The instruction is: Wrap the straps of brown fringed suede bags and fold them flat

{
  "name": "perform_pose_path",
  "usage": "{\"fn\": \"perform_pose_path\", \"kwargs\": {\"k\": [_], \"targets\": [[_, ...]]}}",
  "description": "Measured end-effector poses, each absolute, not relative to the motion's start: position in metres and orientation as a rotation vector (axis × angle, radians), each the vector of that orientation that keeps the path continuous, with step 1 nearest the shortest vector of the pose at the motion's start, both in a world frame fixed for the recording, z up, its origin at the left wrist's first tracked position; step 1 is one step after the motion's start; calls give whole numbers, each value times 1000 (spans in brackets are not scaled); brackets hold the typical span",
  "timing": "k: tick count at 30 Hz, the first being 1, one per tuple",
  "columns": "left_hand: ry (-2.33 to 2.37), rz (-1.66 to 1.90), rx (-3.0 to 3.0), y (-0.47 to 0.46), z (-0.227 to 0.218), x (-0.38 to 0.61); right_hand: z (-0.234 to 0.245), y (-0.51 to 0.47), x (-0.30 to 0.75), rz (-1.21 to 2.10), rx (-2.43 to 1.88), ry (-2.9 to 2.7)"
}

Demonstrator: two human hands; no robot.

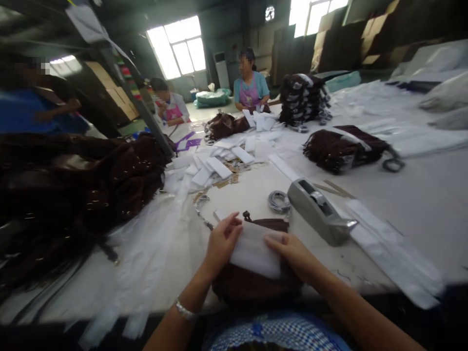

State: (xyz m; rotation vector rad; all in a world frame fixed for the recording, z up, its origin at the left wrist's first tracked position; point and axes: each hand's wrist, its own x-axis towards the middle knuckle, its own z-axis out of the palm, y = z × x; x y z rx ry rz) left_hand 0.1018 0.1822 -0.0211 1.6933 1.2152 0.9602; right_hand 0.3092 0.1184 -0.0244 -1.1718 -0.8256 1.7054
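Observation:
A sheet of white, slightly see-through wrapping [256, 249] lies across a dark brown bag [252, 285] at the table's front edge. My left hand [224, 241] pinches the wrapping's left edge between thumb and fingers. At its right edge, my right hand [292, 251] grips the sheet with the thumb on top. Part of the bag shows behind the wrapping, with a zipper end [246, 215] at its top. A coiled strap wrapped in clear film [279, 201] rests just beyond the bag, beside a grey tape dispenser [318, 209].
Brown bags [120, 180] are heaped at the left. White foam pieces [219, 168] lie scattered mid-table. A wrapped bag [347, 146] and a stack of bags [303, 100] stand farther back. White strips [395, 253] lie at right. Several people sit or stand around the table.

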Motion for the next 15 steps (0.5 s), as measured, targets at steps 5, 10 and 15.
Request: {"fn": "perform_pose_path", "kwargs": {"k": [5,10,15], "targets": [[1276,833,2043,211,-13,103,-23,112,320,1715,-1319,-884],[1228,536,2309,233,-3,124,-25,126,320,1740,-1361,-913],[1156,546,2356,222,10,132,-39,142,310,1752,-1353,-826]]}}
